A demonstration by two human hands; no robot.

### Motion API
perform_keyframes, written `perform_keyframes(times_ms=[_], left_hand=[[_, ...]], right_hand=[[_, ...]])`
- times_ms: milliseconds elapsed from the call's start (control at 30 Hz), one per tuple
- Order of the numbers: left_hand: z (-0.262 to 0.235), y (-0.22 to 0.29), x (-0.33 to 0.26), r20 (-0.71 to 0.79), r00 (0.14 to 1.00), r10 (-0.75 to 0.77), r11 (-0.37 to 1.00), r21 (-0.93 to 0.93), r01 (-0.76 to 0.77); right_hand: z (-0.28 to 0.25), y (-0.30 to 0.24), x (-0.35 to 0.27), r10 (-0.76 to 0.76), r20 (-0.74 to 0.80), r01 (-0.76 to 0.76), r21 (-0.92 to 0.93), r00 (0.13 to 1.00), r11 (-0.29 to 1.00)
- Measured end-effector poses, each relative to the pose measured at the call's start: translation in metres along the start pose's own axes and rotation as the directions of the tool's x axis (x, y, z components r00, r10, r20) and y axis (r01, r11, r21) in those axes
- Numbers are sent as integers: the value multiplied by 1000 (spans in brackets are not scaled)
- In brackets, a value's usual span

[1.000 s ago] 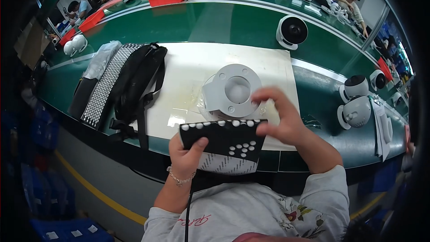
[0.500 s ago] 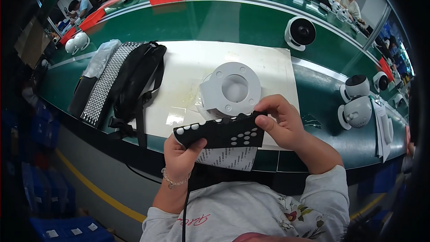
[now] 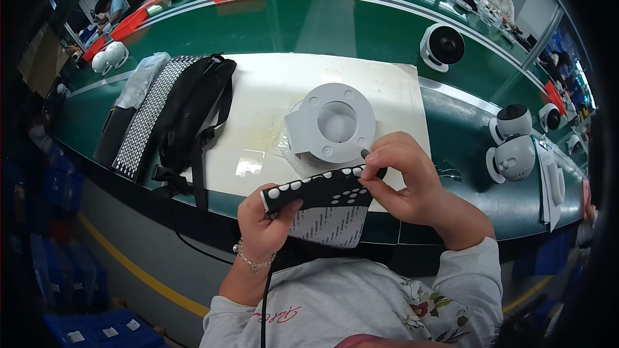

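A black sheet of stick-on round pads (image 3: 314, 197) is folded over between my hands, with white round gaps where dots are absent. Its pale printed backing (image 3: 335, 225) hangs below. My left hand (image 3: 267, 222) grips the sheet's left end, thumb on top. At the right end, the fingertips of my right hand (image 3: 406, 183) pinch a small dark round pad (image 3: 365, 153). Just beyond the sheet lies a white round part with a ring-shaped face and a side tab (image 3: 300, 132). It rests on clear plastic wrap, with shallow circles around its central opening.
A white mat (image 3: 258, 109) covers part of the green bench. On its left lie a black strapped bag (image 3: 193, 116), a white-dotted black strip (image 3: 151, 116) and a wrapped bundle (image 3: 138, 84). White-and-black cameras (image 3: 442, 45) stand right. People (image 3: 500, 0) work across the bench.
My right fingertips have drawn in at the sheet's right end, and a small dark pad now shows between them. The sheet has tilted, its left end lower.
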State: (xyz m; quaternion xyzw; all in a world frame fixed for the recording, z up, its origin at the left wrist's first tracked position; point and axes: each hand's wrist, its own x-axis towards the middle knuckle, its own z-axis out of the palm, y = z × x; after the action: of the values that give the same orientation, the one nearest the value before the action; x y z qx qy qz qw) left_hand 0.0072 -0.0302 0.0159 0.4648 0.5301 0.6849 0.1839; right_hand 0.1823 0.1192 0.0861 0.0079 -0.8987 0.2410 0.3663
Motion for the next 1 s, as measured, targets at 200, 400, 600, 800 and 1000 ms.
perform_keyframes(times_ms=[200, 400, 600, 800, 1000], left_hand=[[3, -2, 1, 68, 995, 70, 991, 109, -78], [4, -1, 1, 162, 979, 128, 969, 190, -158], [7, -1, 1, 171, 974, 149, 971, 164, -177], [4, -5, -2, 163, 981, 104, 975, 178, -133], [6, -4, -2, 156, 986, 61, 982, 169, -88]], right_hand=[[13, 0, -4, 4, -135, 30, 250, 991, 968], [11, -3, -3, 33, 46, -43, 240, 998, 970], [13, -3, -6, 127, 95, -146, 240, 987, 960], [14, -6, -5, 36, -5, -35, 155, 999, 987], [18, -6, -6, -76, -75, 81, 61, 994, 995]])
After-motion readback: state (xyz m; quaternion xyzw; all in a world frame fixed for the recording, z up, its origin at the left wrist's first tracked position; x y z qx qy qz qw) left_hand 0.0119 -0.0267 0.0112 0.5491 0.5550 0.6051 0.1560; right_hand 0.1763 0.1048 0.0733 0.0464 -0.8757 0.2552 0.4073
